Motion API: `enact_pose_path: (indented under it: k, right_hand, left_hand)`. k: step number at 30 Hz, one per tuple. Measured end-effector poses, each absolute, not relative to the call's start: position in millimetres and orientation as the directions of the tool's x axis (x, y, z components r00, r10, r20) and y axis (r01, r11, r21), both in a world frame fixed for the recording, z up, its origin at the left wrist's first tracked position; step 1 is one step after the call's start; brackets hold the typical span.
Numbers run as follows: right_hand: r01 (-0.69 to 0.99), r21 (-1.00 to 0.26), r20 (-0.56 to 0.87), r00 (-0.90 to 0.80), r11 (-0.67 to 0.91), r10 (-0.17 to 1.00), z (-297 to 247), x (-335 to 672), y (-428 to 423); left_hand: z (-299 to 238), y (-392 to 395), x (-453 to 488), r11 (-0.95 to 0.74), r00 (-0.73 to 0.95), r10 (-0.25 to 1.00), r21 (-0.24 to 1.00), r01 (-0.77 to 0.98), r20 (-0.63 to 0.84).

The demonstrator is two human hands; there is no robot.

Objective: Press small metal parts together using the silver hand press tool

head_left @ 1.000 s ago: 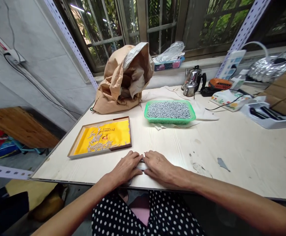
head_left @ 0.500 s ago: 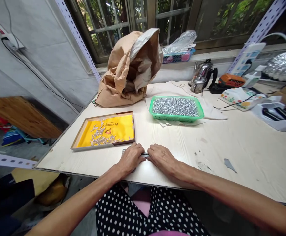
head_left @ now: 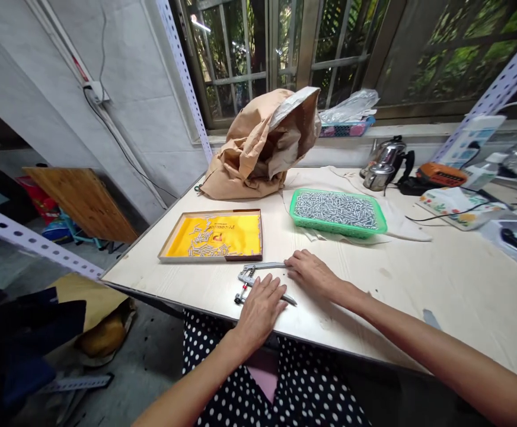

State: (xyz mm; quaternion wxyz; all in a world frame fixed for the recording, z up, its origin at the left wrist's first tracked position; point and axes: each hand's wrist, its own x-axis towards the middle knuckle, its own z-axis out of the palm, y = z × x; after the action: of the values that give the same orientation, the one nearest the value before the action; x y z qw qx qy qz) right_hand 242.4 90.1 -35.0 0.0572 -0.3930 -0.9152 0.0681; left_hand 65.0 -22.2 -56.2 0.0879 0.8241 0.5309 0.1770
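Observation:
A pair of grey metal pliers point(head_left: 262, 266) with a spring and a small red part lies on the table with its handles spread apart. My left hand point(head_left: 262, 305) rests flat over the lower handle, fingers stretched out; the handle's tip sticks out past them. At the end of the upper handle, my right hand point(head_left: 314, 274) has its bent fingers and thumb around the tip. Just behind the pliers is a shallow box point(head_left: 165, 258) with a yellow lining and loose small metal pins point(head_left: 209, 250). A green basket point(head_left: 325, 229) full of similar pins point(head_left: 336, 207) stands farther right.
A large brown paper bag point(head_left: 245, 160) stands behind the box. Metal pots point(head_left: 380, 172), an orange-and-black tool point(head_left: 440, 175), a tissue box point(head_left: 458, 207) and a white tray point(head_left: 514, 243) sit at the right. The table's front edge point(head_left: 165, 302) runs close to my lap.
My hands have moved apart from around the pliers, uncovering them. The handles now show spread wide. My left fingers have straightened, and the whole view has shifted leftward and up.

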Motion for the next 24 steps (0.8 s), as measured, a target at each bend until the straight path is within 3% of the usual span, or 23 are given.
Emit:
enact_pose_path:
  k: [5, 11, 15, 19, 24]
  right_hand:
    - [0.776, -0.09, 0.015, -0.625, 0.624, 0.78, -21.3, 228.6, 112.9]
    - [0.745, -0.094, -0.045, -0.666, 0.66, 0.745, 18.5, 176.7, 139.0]
    - [0.77, -0.037, -0.132, -0.636, 0.637, 0.76, 21.8, 125.9, 142.4]
    - [0.802, -0.027, -0.229, -0.586, 0.597, 0.777, 11.2, 102.7, 145.9]
    - [0.814, -0.056, -0.302, -0.566, 0.578, 0.767, 9.3, 98.7, 151.5]
  left_hand:
    - [-47.2, -25.3, 62.3, -0.447, 0.398, 0.895, 0.403, 0.799, 0.202]
    - [-53.9, -25.8, 64.6, -0.439, 0.386, 0.898, 0.402, 0.804, 0.209]
    - [-49.3, -34.3, 57.4, -0.446, 0.339, 0.889, 0.419, 0.791, 0.308]
    - [-33.4, -42.2, 26.6, -0.174, 0.044, 0.951, 0.411, 0.895, 0.306]
    - [-19.9, -30.6, -4.2, 0.085, -0.096, 0.995, 0.312, 0.946, 0.02]
